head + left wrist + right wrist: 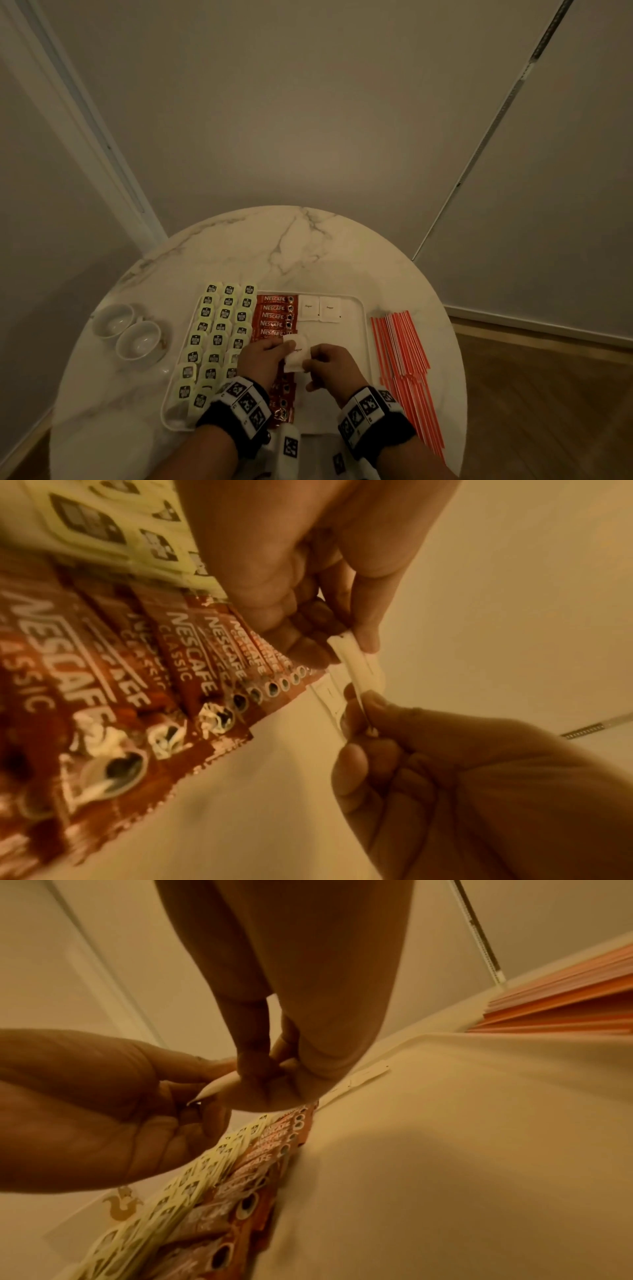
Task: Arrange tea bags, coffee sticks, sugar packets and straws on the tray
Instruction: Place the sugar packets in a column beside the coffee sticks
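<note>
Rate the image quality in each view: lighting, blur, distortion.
Head view: dim and warm, wide-angle bending of the wall lines, but the tray and coffee sticks read clearly. Left wrist view: orange cast, nearest coffee sticks smeared, held sugar packets fairly sharp. Right wrist view: soft throughout, straws blurred into orange bands.

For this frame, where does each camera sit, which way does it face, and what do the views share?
Head: worn on the head, looking down at the table and tray; both forearms and hands show.
Left wrist: under the left hand, looking along its fingers, with the right hand opposite.
Right wrist: under the right hand, facing the left hand.
Shared: the sugar packets both hands pinch.
</note>
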### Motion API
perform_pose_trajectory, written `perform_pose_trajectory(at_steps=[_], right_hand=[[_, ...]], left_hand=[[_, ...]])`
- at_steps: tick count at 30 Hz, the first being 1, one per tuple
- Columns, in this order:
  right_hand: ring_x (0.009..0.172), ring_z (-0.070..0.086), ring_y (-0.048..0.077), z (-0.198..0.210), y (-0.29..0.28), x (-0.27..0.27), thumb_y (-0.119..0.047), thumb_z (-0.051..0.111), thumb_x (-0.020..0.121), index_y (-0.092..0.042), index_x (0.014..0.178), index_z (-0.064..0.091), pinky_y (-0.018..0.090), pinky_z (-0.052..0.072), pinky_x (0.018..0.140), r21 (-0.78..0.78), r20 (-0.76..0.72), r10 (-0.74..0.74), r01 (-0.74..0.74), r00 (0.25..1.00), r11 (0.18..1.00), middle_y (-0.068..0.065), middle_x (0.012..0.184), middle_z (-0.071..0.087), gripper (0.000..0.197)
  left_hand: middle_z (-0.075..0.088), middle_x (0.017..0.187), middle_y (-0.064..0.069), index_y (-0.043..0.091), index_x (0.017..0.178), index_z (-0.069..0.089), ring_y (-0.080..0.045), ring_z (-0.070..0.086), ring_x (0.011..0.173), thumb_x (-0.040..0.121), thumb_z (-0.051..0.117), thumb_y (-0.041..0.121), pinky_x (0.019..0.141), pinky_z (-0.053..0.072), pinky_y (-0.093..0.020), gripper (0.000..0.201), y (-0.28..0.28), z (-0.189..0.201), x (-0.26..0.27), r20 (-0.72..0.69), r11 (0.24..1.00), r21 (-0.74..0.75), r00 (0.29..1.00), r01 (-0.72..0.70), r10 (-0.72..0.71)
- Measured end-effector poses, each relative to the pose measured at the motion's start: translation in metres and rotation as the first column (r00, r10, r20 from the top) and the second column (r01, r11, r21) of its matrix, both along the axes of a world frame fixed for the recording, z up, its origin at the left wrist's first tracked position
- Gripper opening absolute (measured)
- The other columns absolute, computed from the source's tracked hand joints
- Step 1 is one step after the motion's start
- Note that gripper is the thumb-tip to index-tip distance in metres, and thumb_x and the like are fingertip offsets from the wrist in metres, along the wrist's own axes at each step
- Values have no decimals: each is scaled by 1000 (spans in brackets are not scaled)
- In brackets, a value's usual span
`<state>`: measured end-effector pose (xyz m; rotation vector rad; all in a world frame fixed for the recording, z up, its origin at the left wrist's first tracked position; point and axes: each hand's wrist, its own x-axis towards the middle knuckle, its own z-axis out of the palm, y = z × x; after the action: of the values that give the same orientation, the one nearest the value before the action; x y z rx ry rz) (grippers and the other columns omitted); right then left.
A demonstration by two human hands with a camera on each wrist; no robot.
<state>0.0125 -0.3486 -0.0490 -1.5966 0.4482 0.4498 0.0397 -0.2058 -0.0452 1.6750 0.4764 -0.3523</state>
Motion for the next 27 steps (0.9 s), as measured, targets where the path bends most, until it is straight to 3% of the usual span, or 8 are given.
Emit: perform_pose_trajectory(at_steps=[7, 10, 12, 15, 17, 20, 27], right_hand=[[62, 62, 14, -7, -4, 3, 5, 59, 85, -2, 89, 66, 27, 57, 63, 2, 11, -45, 45, 999, 999, 8, 77, 64, 10], [58, 61, 17, -13, -8, 9, 7, 59, 83, -4, 89, 63, 33, 58, 64, -45, 0, -127, 127, 992, 991, 12, 79, 64, 13], [55, 59, 19, -19, -13, 16, 7, 60, 81, -7, 91, 59, 36, 58, 63, -116, -16, -211, 207, 977, 971, 13, 81, 63, 17], [57, 58, 16, -26, -18, 26, 3, 62, 81, -12, 88, 55, 23, 52, 52, -250, -30, -246, 230, 969, 940, 7, 78, 61, 18], [69, 61, 19, -31, -17, 31, 1, 62, 81, -15, 83, 54, 25, 54, 60, -321, -31, -237, 215, 971, 922, 6, 82, 62, 18], [85, 64, 25, -35, -12, 37, 1, 61, 80, -18, 77, 54, 40, 57, 80, -374, -29, -232, 205, 972, 905, 8, 88, 64, 20], [87, 64, 22, -41, -8, 46, -4, 62, 80, -20, 78, 56, 34, 56, 80, -416, -36, -211, 178, 977, 892, 5, 90, 66, 18]], left_hand=[[72, 81, -4, 24, 70, 72, -26, 67, 83, 80, 74, 21, 81, 56, -42, 11, -5, -3, 8, -13, 997, -19, 997, -75, 74], [70, 77, -3, 17, 78, 73, -18, 64, 72, 85, 68, 18, 66, 53, -27, 9, -4, -6, 11, 7, 994, -10, 994, -113, 113], [70, 74, -7, 11, 82, 73, -16, 61, 66, 88, 64, 20, 59, 50, -25, 14, -2, -6, 12, 6, 992, -22, 992, -122, 122], [69, 74, -7, 11, 82, 71, -16, 60, 65, 90, 61, 22, 56, 49, -26, 17, 1, -9, 11, 2, 996, -6, 996, -89, 89], [69, 74, -8, 13, 79, 71, -17, 60, 64, 90, 62, 22, 59, 50, -29, 16, 2, -12, 9, 13, 998, 21, 998, -64, 64], [71, 78, -8, 15, 78, 71, -19, 62, 69, 89, 62, 24, 68, 53, -35, 17, 3, -13, 7, 36, 998, 48, 999, -40, 39], [71, 81, -9, 16, 81, 72, -21, 63, 75, 88, 61, 17, 67, 51, -31, 13, 10, -14, 8, 17, 999, 32, 999, -33, 32]])
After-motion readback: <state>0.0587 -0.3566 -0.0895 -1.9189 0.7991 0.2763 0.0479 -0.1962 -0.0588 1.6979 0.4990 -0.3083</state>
